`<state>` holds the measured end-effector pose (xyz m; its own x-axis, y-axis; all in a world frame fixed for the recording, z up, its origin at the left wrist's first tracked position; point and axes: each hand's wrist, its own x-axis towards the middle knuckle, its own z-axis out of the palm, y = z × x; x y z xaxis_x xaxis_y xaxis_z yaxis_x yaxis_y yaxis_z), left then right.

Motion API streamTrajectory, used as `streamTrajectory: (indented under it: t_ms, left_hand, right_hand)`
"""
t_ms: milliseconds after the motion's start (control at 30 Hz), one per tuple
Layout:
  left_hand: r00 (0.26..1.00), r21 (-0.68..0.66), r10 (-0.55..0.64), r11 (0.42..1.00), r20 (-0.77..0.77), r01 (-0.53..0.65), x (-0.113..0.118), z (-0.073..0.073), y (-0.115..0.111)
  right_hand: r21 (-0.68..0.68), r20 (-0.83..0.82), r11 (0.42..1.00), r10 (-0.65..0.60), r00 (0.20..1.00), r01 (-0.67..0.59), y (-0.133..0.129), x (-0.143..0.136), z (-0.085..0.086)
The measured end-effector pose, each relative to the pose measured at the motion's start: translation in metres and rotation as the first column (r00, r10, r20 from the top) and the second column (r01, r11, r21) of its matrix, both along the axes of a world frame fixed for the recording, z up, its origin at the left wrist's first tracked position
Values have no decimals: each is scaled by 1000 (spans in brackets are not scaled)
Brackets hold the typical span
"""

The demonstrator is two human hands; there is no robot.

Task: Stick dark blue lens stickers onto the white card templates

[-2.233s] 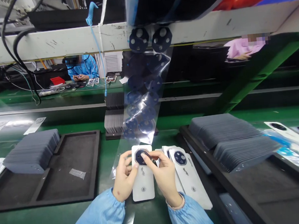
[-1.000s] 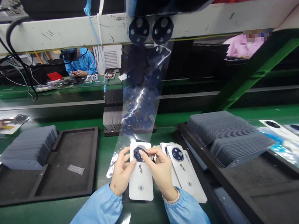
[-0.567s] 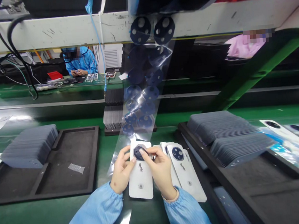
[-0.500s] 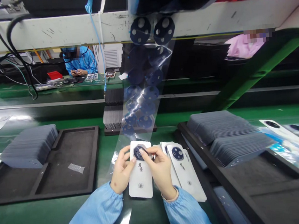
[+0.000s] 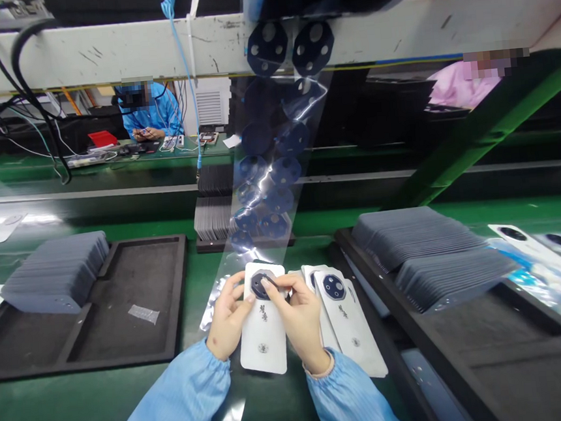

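Between my hands is a white panel (image 5: 262, 333) with a dark octagonal piece (image 5: 259, 285) near its top and printed characters below. My left hand (image 5: 228, 314) grips the panel's left edge, its thumb close to the dark piece. My right hand (image 5: 298, 314) holds the right side, with thumb and fingertips over the dark piece. Several similar white panels (image 5: 352, 325) lie overlapped just right of my right hand, the top one bearing a dark camera-shaped piece. Behind the held panel hangs a clear plastic strip (image 5: 263, 172) carrying several dark octagonal pieces.
A black tray (image 5: 126, 302) with a stack of grey panels (image 5: 57, 272) stands at the left. Another black tray (image 5: 513, 347) at the right bears more grey stacks (image 5: 421, 244). A shelf beam (image 5: 100, 56) crosses above. Two people sit across the bench.
The held panel has tilted slightly, its lower end a little further left. Both hands keep nearly the same grip. The whole view has shifted slightly.
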<state>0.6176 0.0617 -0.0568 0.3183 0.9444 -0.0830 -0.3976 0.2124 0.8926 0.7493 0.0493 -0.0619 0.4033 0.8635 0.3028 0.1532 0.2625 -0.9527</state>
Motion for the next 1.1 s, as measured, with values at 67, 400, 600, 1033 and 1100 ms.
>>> streamTrajectory:
  t_ms: [67,400,600,1033,1100]
  left_hand:
    - [1000,-9,8,1000,13,-8,0,-1,1]
    - [992,32,104,994,-73,-102,1,-5,4]
    - [991,49,95,995,-93,-91,3,-1,-1]
    - [985,98,75,993,-158,-60,4,-1,-3]
    - [984,103,71,993,-163,-55,4,-2,-3]
  right_hand:
    - [-1,1,1000,4,1000,-4,0,-1,-1]
    - [-73,-193,997,6,981,-21,9,5,-5]
    - [-86,-115,996,11,993,-21,8,1,-10]
    - [-83,-12,996,-20,1000,19,6,2,-8]
    - [-83,0,996,-28,1000,28,6,2,-8]
